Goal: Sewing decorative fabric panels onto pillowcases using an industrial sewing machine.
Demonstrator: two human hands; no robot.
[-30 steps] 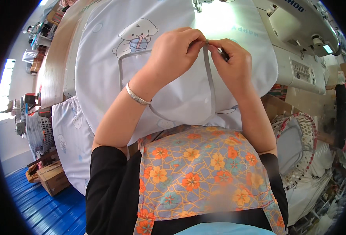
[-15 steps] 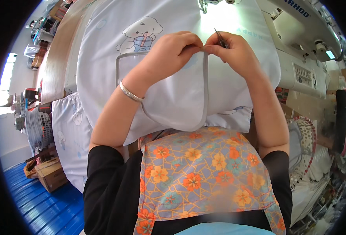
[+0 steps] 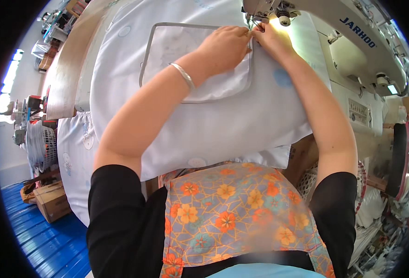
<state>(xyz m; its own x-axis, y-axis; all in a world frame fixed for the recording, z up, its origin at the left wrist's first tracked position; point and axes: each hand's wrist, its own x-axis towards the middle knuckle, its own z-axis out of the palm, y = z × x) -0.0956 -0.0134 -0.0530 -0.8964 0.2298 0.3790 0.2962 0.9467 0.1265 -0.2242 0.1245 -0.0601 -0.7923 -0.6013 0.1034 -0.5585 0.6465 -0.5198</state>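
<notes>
A white fabric piece (image 3: 176, 51) with grey binding round its edge lies on a larger white printed fabric (image 3: 241, 125). My left hand (image 3: 227, 48) reaches across the bound piece, its fingertips closed on the right-hand bound edge close to the needle area. Just right of it, my right hand (image 3: 274, 39) is closed round small dark thread snips (image 3: 259, 26), mostly hidden by the fingers. Both sets of fingertips nearly meet below the presser foot (image 3: 249, 19) of the sewing machine (image 3: 352, 55). Its lamp lights the cloth there.
The machine's arm rises at the upper right, over its pale bed (image 3: 359, 111). A wooden tabletop (image 3: 65, 65) runs along the left. The large cloth hangs toward my lap. A cardboard box (image 3: 51, 201) stands on the blue floor (image 3: 51, 250), below a white basket (image 3: 47, 143).
Both hands have moved away from me to the needle area, taking the bound piece along. It has turned flatter over the printed dog, and the large cloth has shifted with it.
</notes>
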